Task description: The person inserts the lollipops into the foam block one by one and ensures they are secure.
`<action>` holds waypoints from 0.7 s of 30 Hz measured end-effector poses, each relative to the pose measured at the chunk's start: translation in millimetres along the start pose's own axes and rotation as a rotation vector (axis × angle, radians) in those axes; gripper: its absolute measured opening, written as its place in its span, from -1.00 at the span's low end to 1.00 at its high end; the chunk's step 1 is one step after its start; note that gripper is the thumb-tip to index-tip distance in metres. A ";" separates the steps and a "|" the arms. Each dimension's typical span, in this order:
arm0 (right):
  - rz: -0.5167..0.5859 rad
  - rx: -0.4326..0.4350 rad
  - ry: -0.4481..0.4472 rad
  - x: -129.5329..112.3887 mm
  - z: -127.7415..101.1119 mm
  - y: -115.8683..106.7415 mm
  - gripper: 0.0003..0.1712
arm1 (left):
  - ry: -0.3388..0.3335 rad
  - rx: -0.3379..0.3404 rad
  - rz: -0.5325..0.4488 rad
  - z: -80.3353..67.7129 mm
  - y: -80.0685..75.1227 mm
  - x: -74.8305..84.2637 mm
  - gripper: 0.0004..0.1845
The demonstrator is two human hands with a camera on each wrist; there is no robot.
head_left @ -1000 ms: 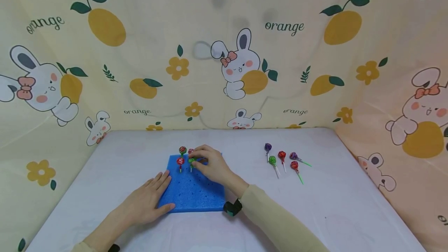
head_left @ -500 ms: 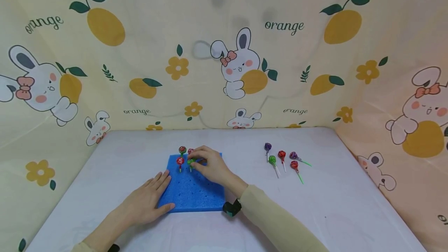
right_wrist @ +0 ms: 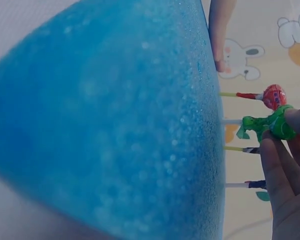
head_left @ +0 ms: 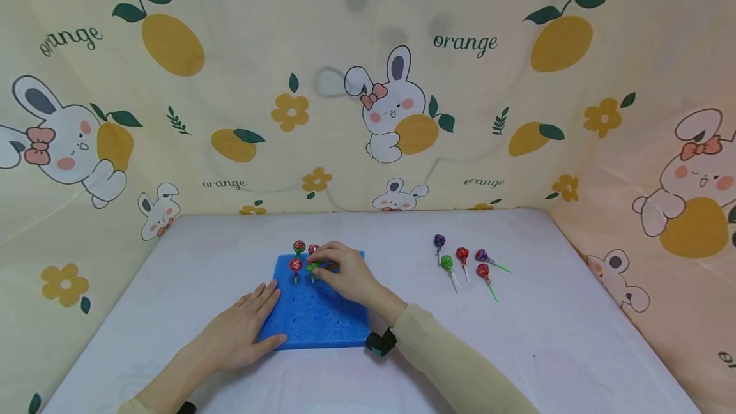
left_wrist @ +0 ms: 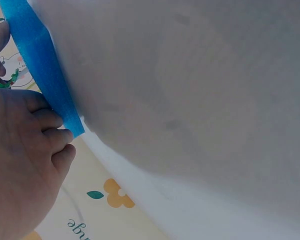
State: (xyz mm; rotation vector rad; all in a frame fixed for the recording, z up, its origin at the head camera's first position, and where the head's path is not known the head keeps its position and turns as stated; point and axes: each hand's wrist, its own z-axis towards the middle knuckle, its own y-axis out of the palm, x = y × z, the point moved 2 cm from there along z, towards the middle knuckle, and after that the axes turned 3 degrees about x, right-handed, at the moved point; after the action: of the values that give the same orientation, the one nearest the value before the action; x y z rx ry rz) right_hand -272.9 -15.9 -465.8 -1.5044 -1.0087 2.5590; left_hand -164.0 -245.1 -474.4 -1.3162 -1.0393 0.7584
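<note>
In the head view my right hand (head_left: 347, 273) pinches a green-wrapped lollipop (right_wrist: 282, 124) by its head. The lollipop's white stick stands upright in the blue foam block (head_left: 322, 328). To its left stands a red lollipop (head_left: 296, 265), and behind that a red-and-green one (head_left: 299, 246). Another pinkish lollipop (head_left: 313, 249) is partly covered by my right fingers. More sticks show beyond the green one in the right wrist view, their heads hidden by the hand. My left hand (head_left: 244, 329) rests on the block's left edge, fingers straight and thumb at the front corner.
On the white table (head_left: 460, 356) to the right lie several loose lollipops, among them a purple one (head_left: 439, 241), a green one (head_left: 447, 262) and a red one (head_left: 483, 271). A printed cloth (head_left: 345, 30) hangs behind and along both sides.
My right hand and the green lollipop have moved down slightly toward the foam. The left hand keeps its place on the block.
</note>
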 end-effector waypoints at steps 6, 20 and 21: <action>-0.011 -0.002 0.009 0.6 0.1 1.0 -0.72 | 0.002 0.009 0.004 -0.6 0.6 0.2 0.02; -0.008 0.000 -0.024 0.0 -0.7 1.4 -0.68 | -0.002 0.005 -0.001 -0.2 1.5 -0.5 0.03; -0.006 0.002 -0.028 0.1 -1.0 1.2 -0.67 | -0.003 0.004 -0.002 -0.1 1.5 -0.5 0.03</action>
State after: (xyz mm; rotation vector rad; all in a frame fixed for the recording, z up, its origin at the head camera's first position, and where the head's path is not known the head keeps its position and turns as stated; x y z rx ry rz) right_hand -271.7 -16.3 -466.9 -1.4660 -1.0113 2.5835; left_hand -163.9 -245.4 -475.9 -1.3107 -1.0406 0.7612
